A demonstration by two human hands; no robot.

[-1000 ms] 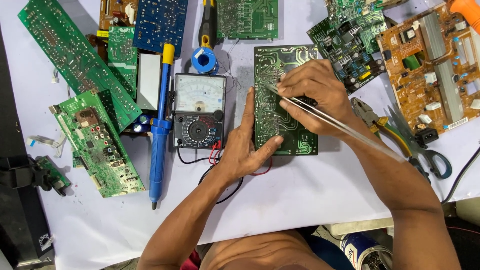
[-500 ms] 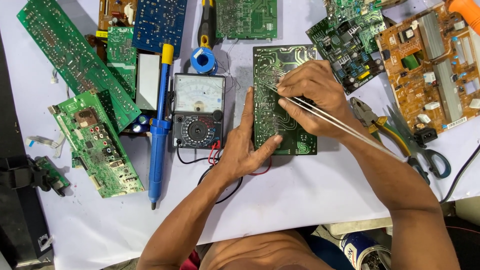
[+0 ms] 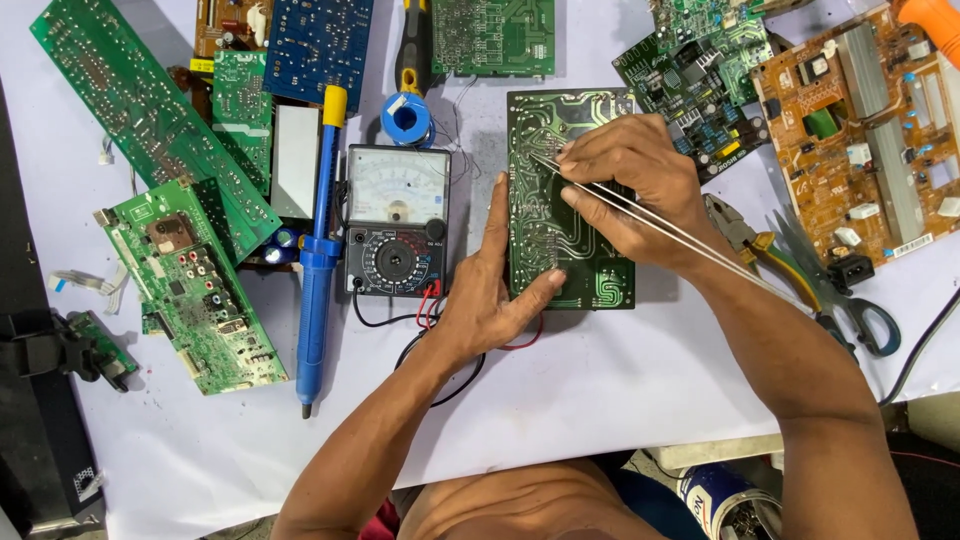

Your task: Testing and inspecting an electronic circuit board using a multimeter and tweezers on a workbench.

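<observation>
A dark green circuit board [image 3: 580,275] lies solder side up in the middle of the white table. My left hand [image 3: 490,295] rests flat at its left edge, with the forefinger along the edge and the thumb on the board's lower part. My right hand [image 3: 625,185] lies over the board's upper half and grips long metal tweezers [image 3: 640,215]. Their tips touch the board near its upper left. The long ends run back over my right forearm.
An analog multimeter [image 3: 397,220] with red and black leads sits left of the board. Beside it lies a blue desoldering pump [image 3: 318,250]. A blue solder spool [image 3: 405,118], pliers and scissors [image 3: 850,305] and several other circuit boards [image 3: 190,285] surround the work area.
The tweezers' tips have shifted slightly on the upper part of the board. My left hand stays in place.
</observation>
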